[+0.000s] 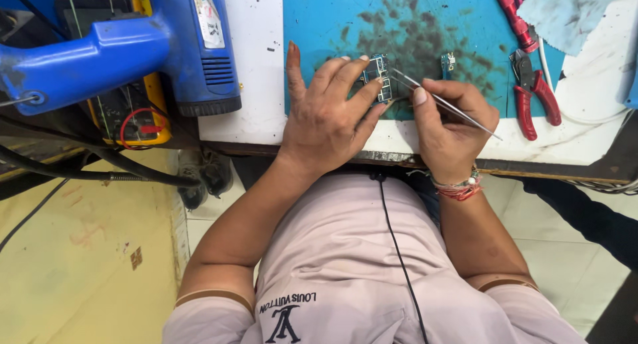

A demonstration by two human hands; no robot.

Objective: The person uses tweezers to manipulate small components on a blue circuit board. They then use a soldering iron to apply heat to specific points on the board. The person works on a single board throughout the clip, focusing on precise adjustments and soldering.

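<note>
Left hand [332,108] pinning small circuit board [379,75], right hand [448,128] gripping thin steel tweezers [442,101]

We see a white workbench [256,65] carrying a stained blue rubber mat [425,18], red-handled pliers [531,91] and a blue heat gun [133,45].

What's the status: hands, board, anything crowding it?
Left hand pins small blue-green circuit board on blue mat. Right hand grips thin metal tweezers, tips at board. Red-handled pliers lie apart.
</note>
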